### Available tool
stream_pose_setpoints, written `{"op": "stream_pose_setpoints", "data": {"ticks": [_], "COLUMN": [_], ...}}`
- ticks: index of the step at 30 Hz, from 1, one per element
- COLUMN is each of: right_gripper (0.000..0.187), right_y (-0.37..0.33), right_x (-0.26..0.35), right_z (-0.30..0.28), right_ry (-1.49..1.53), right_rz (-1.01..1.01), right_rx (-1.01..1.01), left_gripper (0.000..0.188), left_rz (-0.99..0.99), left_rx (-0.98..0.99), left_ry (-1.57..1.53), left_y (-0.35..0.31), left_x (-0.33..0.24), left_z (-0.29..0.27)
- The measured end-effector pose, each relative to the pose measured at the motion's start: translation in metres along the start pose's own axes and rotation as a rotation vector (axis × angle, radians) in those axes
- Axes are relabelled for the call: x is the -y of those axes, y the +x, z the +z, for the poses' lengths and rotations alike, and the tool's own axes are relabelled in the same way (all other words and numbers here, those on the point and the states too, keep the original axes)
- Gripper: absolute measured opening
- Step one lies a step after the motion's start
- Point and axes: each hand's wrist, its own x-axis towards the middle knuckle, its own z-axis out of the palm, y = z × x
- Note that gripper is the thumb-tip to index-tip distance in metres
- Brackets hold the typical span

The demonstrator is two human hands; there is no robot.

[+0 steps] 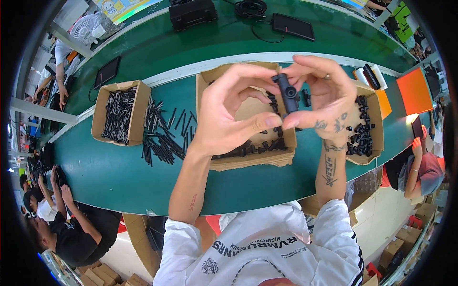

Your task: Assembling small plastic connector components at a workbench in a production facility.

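Observation:
Both hands are raised above a cardboard box (253, 165) and meet at a black plastic part (287, 93). The part is short and tube-like, with a round hole in its side, and stands nearly upright. My left hand (224, 102) curls round from the left, its fingertips at the part's upper end and its thumb by the lower end. On the other side, my right hand (336, 97) pinches it between fingers and thumb. Small black pieces (274, 144) lie in the box below, partly hidden by my hands.
Left on the green table (114, 176) stands a box (137, 112) of thin black rods, with loose rods (164, 143) beside it. A box (378, 143) at right holds black parts (361, 138). Behind are a black case (193, 15) and a flat screen (293, 26). People sit at both sides.

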Motion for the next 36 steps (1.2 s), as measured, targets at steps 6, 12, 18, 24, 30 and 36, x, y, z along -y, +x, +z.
{"op": "stream_pose_setpoints", "data": {"ticks": [6, 12, 18, 24, 30, 36], "right_gripper": [0.081, 0.065, 0.063, 0.060, 0.061, 0.051], "right_y": [-0.001, -0.003, -0.008, -0.011, 0.012, 0.030], "right_x": [-0.006, -0.004, 0.009, 0.023, 0.008, -0.057], "right_z": [0.005, 0.009, 0.013, -0.005, -0.070, -0.193], "right_ry": [0.203, 0.298, 0.323, 0.344, -0.168, -1.100], "right_rz": [0.049, 0.195, 0.282, 0.470, 0.409, 0.444], "right_rx": [-0.114, -0.188, -0.150, -0.031, 0.092, 0.536], "left_gripper": [0.062, 0.047, 0.043, 0.047, 0.048, 0.018], "left_rz": [0.204, 0.368, 0.537, 0.422, 0.136, -0.154], "left_rx": [-0.016, -0.220, -0.346, -0.307, -0.311, 0.027], "left_ry": [0.163, 0.502, 0.606, 0.543, 0.401, 0.617], "left_y": [0.002, 0.005, -0.001, -0.006, -0.005, -0.003], "left_x": [0.006, 0.012, 0.019, 0.018, 0.016, 0.019], "left_z": [0.004, 0.019, 0.026, 0.032, 0.033, 0.021]}}
